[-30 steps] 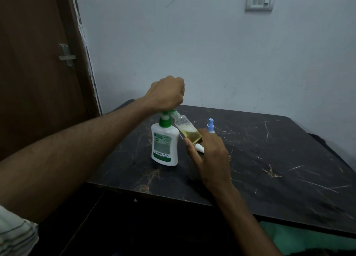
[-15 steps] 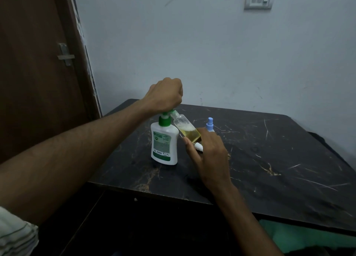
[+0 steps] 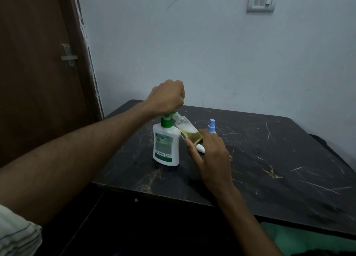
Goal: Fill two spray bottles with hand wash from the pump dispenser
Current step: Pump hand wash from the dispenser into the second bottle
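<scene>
Two hands | left hand (image 3: 167, 97) fisted on pump dispenser (image 3: 166, 142) | right hand (image 3: 211, 156) grips tilted spray bottle (image 3: 189, 131)

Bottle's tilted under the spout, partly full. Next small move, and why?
Probably another press: the left hand sits fisted on the pump dispenser head, and the right hand holds the clear spray bottle mouth at the spout, yellow liquid filling only its lower part.
</scene>
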`<state>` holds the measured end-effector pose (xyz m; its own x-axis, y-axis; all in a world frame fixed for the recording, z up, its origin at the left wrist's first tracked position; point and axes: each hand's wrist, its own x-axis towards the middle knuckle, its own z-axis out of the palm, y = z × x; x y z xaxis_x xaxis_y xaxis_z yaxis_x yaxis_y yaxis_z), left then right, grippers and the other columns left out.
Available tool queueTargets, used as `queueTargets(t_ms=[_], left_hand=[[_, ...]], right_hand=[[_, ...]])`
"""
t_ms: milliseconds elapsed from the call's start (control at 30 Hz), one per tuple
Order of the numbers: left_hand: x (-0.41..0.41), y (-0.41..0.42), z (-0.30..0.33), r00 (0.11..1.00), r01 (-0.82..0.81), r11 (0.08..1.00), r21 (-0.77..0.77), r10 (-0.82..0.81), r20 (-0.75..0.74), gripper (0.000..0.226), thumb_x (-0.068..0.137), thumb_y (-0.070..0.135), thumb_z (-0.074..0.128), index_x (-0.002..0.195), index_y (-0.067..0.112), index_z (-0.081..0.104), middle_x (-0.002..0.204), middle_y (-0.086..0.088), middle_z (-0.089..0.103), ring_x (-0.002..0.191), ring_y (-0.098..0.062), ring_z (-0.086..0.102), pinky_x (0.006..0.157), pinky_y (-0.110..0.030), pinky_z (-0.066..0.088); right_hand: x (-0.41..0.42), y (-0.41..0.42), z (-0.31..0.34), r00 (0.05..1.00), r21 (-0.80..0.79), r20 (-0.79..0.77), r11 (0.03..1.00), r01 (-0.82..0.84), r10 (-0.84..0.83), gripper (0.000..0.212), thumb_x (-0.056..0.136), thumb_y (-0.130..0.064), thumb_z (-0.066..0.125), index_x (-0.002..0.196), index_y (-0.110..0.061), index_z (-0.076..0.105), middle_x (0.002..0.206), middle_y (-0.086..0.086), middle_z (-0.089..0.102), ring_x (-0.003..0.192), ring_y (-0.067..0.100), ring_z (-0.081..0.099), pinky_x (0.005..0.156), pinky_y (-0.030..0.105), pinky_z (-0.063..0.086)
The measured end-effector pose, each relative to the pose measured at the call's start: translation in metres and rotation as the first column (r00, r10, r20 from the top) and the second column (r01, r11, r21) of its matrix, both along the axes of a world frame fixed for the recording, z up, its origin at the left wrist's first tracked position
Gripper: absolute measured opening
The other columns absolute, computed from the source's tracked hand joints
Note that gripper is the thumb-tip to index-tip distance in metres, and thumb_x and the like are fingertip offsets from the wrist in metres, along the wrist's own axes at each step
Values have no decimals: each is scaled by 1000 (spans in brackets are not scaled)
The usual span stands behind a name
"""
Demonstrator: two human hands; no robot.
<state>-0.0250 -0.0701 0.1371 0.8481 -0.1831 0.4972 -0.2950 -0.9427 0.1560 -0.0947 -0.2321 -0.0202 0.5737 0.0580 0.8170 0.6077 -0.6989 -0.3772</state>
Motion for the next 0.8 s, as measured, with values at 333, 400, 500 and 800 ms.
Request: queueTargets(t_ms=[333,400,500,800], left_hand=[[0,-1,0,1000,4,1000,1,-4,17,35,79,-2,50,53,18,40,53,3,43,52,-20,40,56,-34,41],[0,-1,3,999,17,1000,5,-18,30,36,83,0,52,58,23,41,61,4,47,56,-18,45,61,-35,42],[1,-2,5,999,21,1000,-14,-21,44,35,84,2,52,61,26,42,67,2,52,60,-17,48,65,-36,42],[-2,-2,4,999,47,999,-8,-47,15,40,87,-2,52,60,26,46,61,6,45,55,-13,42,62,-33,40]], right_hand=[[1,1,0,1000,2,0,1000,1,-1,40,102,-53,50,114,-17,62,97,-1,62,85,14,52,72,33,47],[1,1,1,1000,-1,-4,1000,-3,3,40,102,-52,51,114,-16,63,97,0,63,85,13,52,72,31,47],[0,1,2,1000,8,7,1000,-1,1,38,102,-51,52,112,-16,63,95,-1,62,83,12,50,71,28,42],[2,2,0,1000,3,14,1000,21,-21,52,103,-57,43,115,-12,66,95,2,66,85,5,45,73,26,40]])
